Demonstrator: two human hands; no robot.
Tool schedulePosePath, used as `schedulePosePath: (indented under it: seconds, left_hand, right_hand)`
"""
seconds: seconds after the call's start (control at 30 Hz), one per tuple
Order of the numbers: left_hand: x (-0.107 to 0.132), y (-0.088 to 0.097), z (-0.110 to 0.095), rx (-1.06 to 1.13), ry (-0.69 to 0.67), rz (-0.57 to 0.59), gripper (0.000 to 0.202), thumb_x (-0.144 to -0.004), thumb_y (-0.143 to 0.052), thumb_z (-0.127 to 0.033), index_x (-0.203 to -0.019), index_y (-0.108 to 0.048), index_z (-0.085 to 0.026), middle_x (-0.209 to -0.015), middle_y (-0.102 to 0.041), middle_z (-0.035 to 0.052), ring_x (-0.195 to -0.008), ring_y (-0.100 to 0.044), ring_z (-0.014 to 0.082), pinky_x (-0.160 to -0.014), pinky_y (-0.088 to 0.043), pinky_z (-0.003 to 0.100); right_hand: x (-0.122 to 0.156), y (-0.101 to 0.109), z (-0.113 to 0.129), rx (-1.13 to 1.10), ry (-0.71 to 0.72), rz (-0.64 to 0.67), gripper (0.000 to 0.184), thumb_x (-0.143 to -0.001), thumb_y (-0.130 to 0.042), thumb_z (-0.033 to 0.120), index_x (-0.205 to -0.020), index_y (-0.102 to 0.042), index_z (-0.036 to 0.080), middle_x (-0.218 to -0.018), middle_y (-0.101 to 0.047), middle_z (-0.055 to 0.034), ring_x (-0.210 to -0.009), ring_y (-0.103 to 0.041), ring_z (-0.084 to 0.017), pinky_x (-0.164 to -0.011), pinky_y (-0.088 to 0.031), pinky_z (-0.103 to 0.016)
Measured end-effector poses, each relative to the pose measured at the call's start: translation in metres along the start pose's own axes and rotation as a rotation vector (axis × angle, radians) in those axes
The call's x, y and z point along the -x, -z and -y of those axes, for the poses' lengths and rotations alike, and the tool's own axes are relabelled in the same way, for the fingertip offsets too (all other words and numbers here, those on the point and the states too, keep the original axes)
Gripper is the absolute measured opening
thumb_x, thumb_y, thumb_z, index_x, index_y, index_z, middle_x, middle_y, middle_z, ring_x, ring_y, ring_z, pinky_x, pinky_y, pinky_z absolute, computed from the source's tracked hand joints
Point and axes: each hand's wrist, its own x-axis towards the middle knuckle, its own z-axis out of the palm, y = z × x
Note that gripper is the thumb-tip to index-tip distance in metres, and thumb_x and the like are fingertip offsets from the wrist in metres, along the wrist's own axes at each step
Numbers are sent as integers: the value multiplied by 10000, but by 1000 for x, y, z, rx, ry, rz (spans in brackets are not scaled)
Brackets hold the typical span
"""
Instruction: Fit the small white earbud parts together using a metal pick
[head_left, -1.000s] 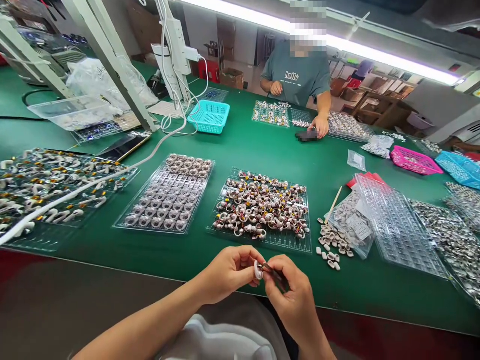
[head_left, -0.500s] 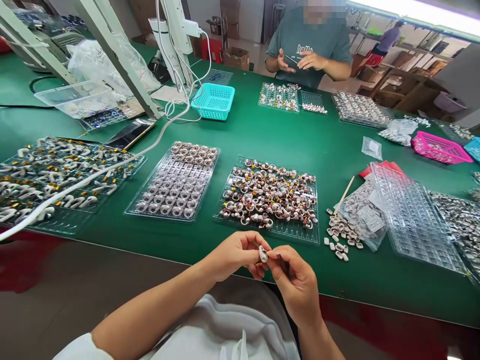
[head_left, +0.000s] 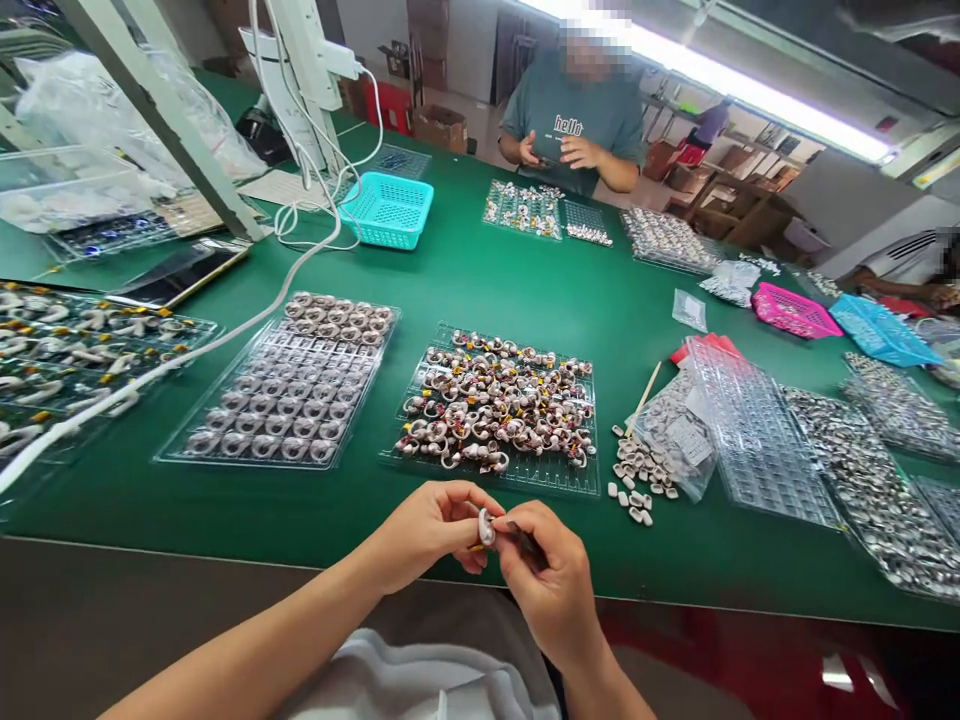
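Note:
My left hand (head_left: 431,530) is closed, pinching a small white curved earphone part (head_left: 486,527) with a bit of orange-yellow film below it. My right hand (head_left: 551,570) meets it from the right, fingertips at the part's edge. A dark, slim tool like tweezers (head_left: 527,546) lies in the right hand's closed fingers; most of it is hidden. Both hands are over the table's front edge. Just beyond them is a clear tray (head_left: 585,478) heaped with similar white curved parts (head_left: 499,400) that carry dark wires and yellow film.
Left stands a clear tray of grey-white rings (head_left: 277,400), crossed nearby by a white cable (head_left: 247,325). Small white caps (head_left: 634,480), a plastic bag (head_left: 675,430) and a stacked clear tray (head_left: 765,430) lie right. A turquoise basket (head_left: 390,210) stands farther back; a co-worker (head_left: 566,120) sits opposite.
My view has turned to the right, so the table's things appear farther left and more shows at the right. Both hands stay together at the white part, with little change in grip.

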Motion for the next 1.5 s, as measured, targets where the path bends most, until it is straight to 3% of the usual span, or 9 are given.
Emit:
schedulePosePath:
  seconds: [0.23, 0.4, 0.57, 0.83, 1.03, 1.2, 1.4, 1.5]
  left_hand:
    - [-1, -2, -4, -21, -5, -20, 371, -677, -823, -388, -869, -663, -115, -652, -695, 11, -555, -630, 108, -562, -549, 225]
    - [-1, -4, -6, -26, 17, -50, 410, -609, -863, -377, -773, -562, -153, -588, -655, -27, -499, -613, 106, -515, -529, 217]
    - [-1, -3, -6, -34, 40, 5, 440, -622, -858, -432, -787, -569, -145, -613, -678, -10, -506, -630, 107, -521, -539, 215]
    - [-1, -4, -2, -9, 18, -10, 409, -641, -857, -395, -809, -587, -137, -610, -693, 9, -504, -629, 107, -502, -547, 214]
    - [-4, -1, 8, 31, 57, -19, 370, -627, -868, -343, -795, -621, -125, -635, -698, 13, -486, -625, 101, -476, -550, 213]
    - [-3, 1, 6, 64, 120, 42, 354, -608, -872, -317, -783, -625, -135, -638, -701, 13, -478, -625, 105, -490, -562, 237]
    - [2, -6, -2, 34, 64, -42, 367, -606, -876, -337, -791, -636, -130, -628, -698, 14, -508, -633, 110, -508, -561, 237]
    - [3, -5, -2, 37, 78, -44, 336, -612, -864, -309, -788, -639, -132, -625, -697, 12, -494, -620, 102, -487, -550, 223]
  right_hand:
    - [2, -6, -3, -103, -131, -32, 125, -906, -584, 211, -907, -710, 213, -806, -636, -18, -653, -545, -112, -559, -417, -218]
    - [0, -1, -3, -53, -76, 27, 134, -885, -596, 177, -943, -714, 207, -847, -681, -39, -738, -613, -139, -630, -467, -236]
    - [-1, 4, 1, 0, -36, 52, 146, -861, -609, 157, -947, -718, 205, -826, -682, -36, -719, -610, -139, -618, -464, -234]
    - [8, -4, -6, -118, -176, -6, 140, -912, -578, 239, -949, -706, 197, -844, -646, -37, -676, -562, -125, -581, -436, -232]
    - [8, 7, -6, -20, -81, 66, 129, -898, -591, 194, -968, -698, 214, -883, -678, -42, -746, -620, -145, -616, -473, -236]
    - [4, 14, -2, 17, -24, 157, 120, -892, -596, 178, -954, -687, 224, -876, -685, -37, -753, -632, -147, -631, -490, -242]
    - [6, 5, -4, -91, -178, 62, 128, -920, -579, 241, -965, -695, 215, -829, -653, -26, -659, -564, -122, -564, -445, -230]
    - [6, 4, -6, -78, -170, 66, 131, -919, -586, 251, -969, -703, 216, -834, -656, -29, -664, -564, -124, -569, -447, -236]
